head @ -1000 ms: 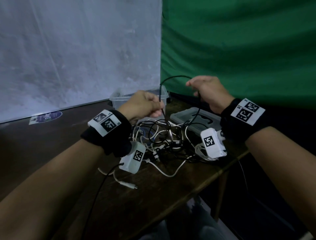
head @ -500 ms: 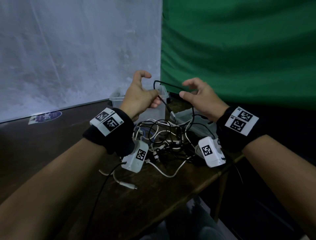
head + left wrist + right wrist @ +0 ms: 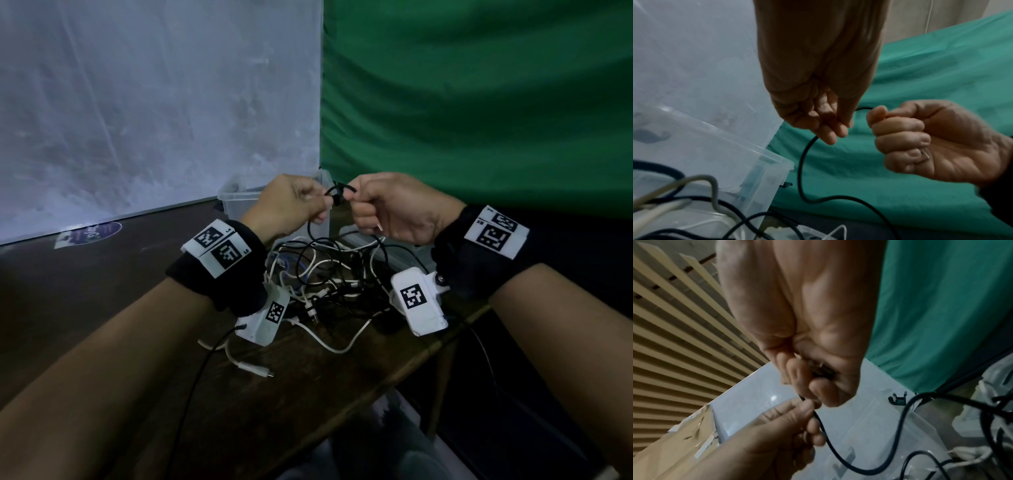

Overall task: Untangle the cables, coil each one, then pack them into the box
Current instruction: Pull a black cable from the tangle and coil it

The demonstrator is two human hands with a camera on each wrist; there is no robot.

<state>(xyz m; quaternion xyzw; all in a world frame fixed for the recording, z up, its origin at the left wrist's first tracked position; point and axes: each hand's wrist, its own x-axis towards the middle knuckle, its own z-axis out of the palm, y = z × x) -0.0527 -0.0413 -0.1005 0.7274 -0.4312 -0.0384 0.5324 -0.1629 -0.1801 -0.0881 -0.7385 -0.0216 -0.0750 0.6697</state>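
Both hands are raised close together above a tangle of black and white cables [image 3: 329, 274] on the dark wooden table [image 3: 102, 291]. My left hand [image 3: 294, 205] pinches a thin black cable [image 3: 339, 192] between thumb and fingers; the cable [image 3: 803, 162] hangs down from it in a loop. My right hand [image 3: 387, 209] is curled into a fist round the same cable's small coiled turns [image 3: 822, 371]. A clear plastic box [image 3: 239, 198] stands just behind the hands, mostly hidden by the left one.
A clear lid [image 3: 404, 255] lies on the table under the right hand. A loose white cable end with a plug [image 3: 253, 368] lies near the front. The table's right edge [image 3: 428, 356] runs diagonally. A white wall and green curtain [image 3: 479, 102] stand behind.
The hands have come together: the wide black loop held between them one second ago has shrunk to a small coil between the fists. The left hand's raised fingers have curled in.
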